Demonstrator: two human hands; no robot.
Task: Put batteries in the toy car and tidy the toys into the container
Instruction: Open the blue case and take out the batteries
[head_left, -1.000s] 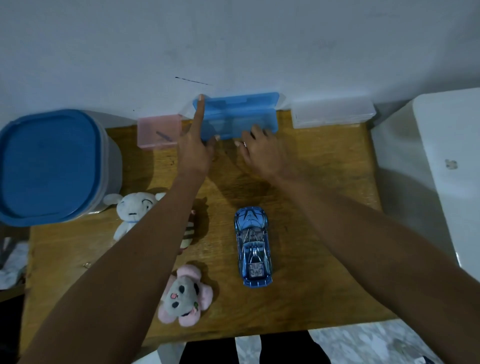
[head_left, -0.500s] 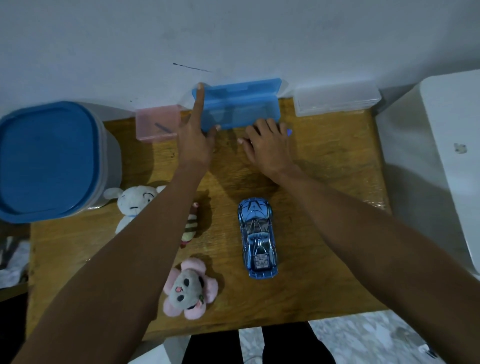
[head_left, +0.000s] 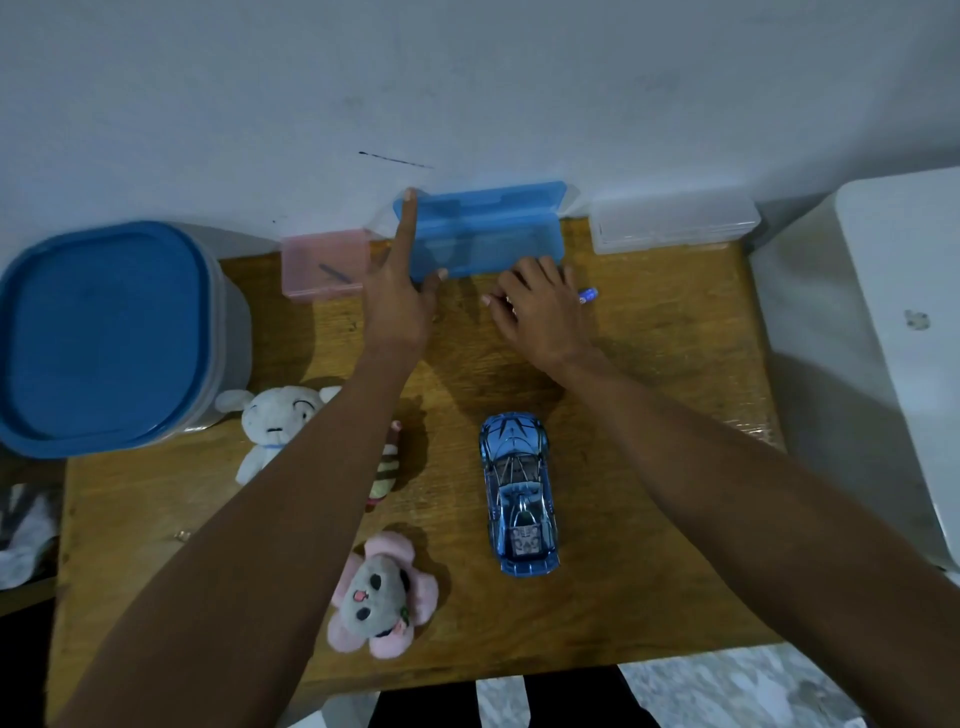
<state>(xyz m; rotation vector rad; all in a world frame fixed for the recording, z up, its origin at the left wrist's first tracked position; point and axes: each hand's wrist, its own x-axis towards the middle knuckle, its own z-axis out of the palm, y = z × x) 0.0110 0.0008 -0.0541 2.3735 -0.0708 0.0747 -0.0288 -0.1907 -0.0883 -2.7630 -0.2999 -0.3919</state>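
Since a second ago the right hand (head_left: 545, 312) draws back from the translucent blue plastic box (head_left: 483, 228) toward 6 o'clock, now closed on a small blue cylindrical battery (head_left: 588, 296).

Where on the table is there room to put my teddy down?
Bare wood lies right of the toy car, toward the table edge, and at the near left below the white plush. It's crowded along the wall by the blue case and both hands.

Dim, bluish light, soft shadows under the arms (edges bowed by wide-angle lens).
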